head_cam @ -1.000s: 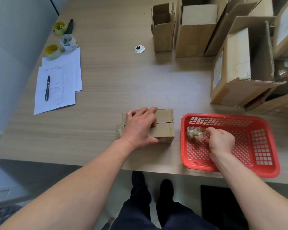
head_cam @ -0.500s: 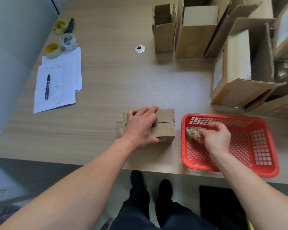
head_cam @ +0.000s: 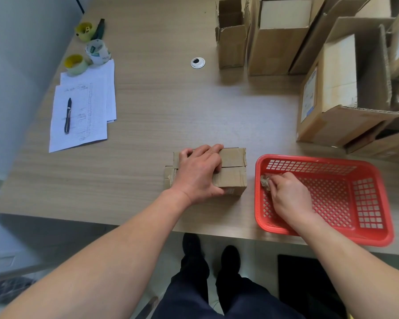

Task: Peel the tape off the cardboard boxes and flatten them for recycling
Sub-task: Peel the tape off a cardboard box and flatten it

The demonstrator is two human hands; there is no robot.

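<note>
Since a moment ago my right hand (head_cam: 288, 196) has slid toward the left wall of the red basket (head_cam: 369, 203), fingers curled on the crumpled tape wad (head_cam: 265, 180) pressed there. Left hand (head_cam: 199, 171) lies flat atop the small cardboard box (head_cam: 233, 171), fingers over its far edge, thumb against the near side. It sits near the table's (head_cam: 171, 107) front edge, flaps closed, brown tape still across its seam.

Basket (head_cam: 366, 203) — red lattice; boxes (head_cam: 272, 38) brown; pen (head_cam: 67, 116) black.
</note>
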